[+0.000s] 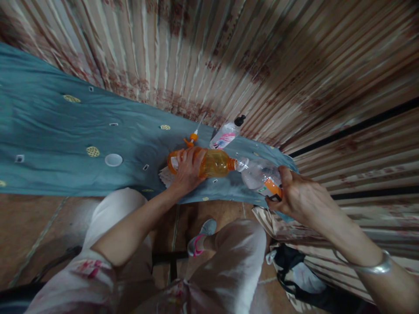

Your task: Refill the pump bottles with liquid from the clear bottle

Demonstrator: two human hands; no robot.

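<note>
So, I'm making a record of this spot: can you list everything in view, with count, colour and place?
Orange bottle: 1, orange, in the left hand
Clear bottle: 1, clear with orange label, in the right hand
Pump bottle: 1, pink label, black top, near curtain
Pump top: 1, orange, behind orange bottle
Round dish or lid: 1, white, left
Cloth: 1, teal, patterned, under the bottles
Curtain: count unclear, beige and reddish, behind
Bars: 2, black, right
Floor: 1, brown, below
Bracelet: 1, silver, right wrist
Shoe: 1, grey, below cloth
Hands: 2, bare, on the bottles
</note>
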